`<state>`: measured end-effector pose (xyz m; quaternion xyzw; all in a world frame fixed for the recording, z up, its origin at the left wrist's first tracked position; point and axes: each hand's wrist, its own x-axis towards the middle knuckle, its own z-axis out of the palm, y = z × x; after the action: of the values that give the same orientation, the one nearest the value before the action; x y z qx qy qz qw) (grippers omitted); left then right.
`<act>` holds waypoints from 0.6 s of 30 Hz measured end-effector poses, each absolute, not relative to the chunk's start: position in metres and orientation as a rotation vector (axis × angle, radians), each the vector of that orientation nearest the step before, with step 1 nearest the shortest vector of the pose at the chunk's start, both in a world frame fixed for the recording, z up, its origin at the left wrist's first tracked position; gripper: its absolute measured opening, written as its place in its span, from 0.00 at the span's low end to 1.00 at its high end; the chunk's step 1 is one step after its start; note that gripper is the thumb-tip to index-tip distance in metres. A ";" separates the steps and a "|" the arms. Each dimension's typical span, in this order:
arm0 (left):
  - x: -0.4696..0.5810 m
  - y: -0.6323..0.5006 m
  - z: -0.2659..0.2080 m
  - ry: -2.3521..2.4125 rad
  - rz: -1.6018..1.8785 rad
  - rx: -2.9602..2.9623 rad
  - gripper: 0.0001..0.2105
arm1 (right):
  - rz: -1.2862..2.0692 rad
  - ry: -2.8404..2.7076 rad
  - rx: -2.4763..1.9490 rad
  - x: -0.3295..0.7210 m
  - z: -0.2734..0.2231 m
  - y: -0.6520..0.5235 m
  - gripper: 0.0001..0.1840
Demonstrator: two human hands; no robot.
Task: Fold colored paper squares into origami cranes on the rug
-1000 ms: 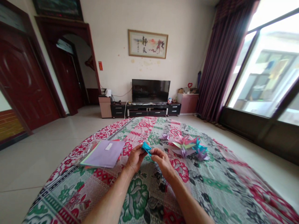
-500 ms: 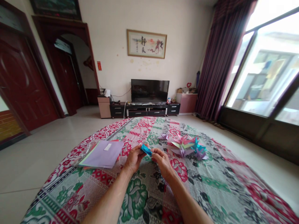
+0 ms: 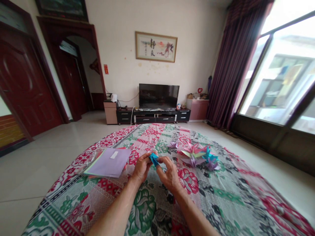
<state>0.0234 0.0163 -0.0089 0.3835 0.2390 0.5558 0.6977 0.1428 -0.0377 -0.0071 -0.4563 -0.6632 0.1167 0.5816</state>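
Note:
A small piece of blue folded origami paper (image 3: pixel 154 159) is held up over the middle of the table between both hands. My left hand (image 3: pixel 142 167) pinches its left side, fingers curled behind and partly hidden. At the right edge and lower tip of the paper, the thumb and forefinger of my right hand (image 3: pixel 169 173) are closed on it, with a gap between them nearer the palm. To the right lie several folded paper cranes: a pink one (image 3: pixel 194 147), a blue one (image 3: pixel 210 155) and a purple one (image 3: pixel 193 160) among them.
A stack of coloured paper sheets (image 3: pixel 107 165), purple on top with a small white label (image 3: pixel 114 154), lies on the left in clear wrapping. A flowered cloth (image 3: pixel 113 200) covers the round table. Beyond stand a television (image 3: pixel 158 96) and a low cabinet (image 3: pixel 145 119).
My right hand has shifted slightly left and down, its thumb now under the paper's lower tip. The blue paper has turned and its lower tip points more downward. The cranes and sheets stay put.

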 end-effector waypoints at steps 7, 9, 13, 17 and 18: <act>0.023 0.014 -0.014 0.529 1.138 0.901 0.10 | 0.631 -1.316 -1.099 0.149 -0.013 -0.028 0.11; 0.023 0.014 -0.015 0.543 1.108 0.916 0.10 | 0.752 -1.263 -1.059 0.152 -0.015 -0.025 0.13; 0.024 0.013 -0.015 0.573 1.093 0.930 0.09 | 0.825 -1.225 -1.018 0.155 -0.017 -0.023 0.14; 0.025 0.012 -0.014 0.570 1.076 0.955 0.10 | 0.796 -1.211 -1.057 0.155 -0.019 -0.022 0.12; 0.026 0.012 -0.014 0.571 1.071 0.965 0.10 | 0.791 -1.208 -1.066 0.155 -0.019 -0.021 0.11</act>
<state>0.0256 0.0117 -0.0143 0.4356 0.2579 0.4836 0.7140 0.1550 -0.0214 -0.0194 -0.4643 -0.5261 0.3444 0.6237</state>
